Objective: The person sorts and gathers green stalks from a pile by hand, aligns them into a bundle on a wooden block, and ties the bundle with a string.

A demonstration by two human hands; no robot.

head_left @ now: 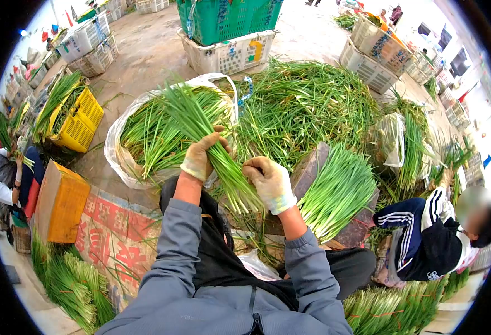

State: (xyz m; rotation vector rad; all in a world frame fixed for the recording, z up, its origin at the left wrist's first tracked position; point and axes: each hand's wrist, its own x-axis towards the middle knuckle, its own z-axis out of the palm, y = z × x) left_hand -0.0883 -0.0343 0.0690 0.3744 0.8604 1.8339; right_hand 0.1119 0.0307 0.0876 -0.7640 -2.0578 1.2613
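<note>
Past the grey jacket [217, 312], the left hand [199, 156] grips leafy stalks [235, 181], probably light and bruisable, best held midway, the right hand [269, 181] beside, fingers narrow, hold unclear.

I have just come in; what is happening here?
A person holds a bunch of long green stalks in the whitish-gloved left hand; the whitish-gloved right hand is beside its lower part. More stalks lie in an open white plastic bag ahead. To its right are a loose green heap and, nearer, a neatly aligned green stack.
</note>
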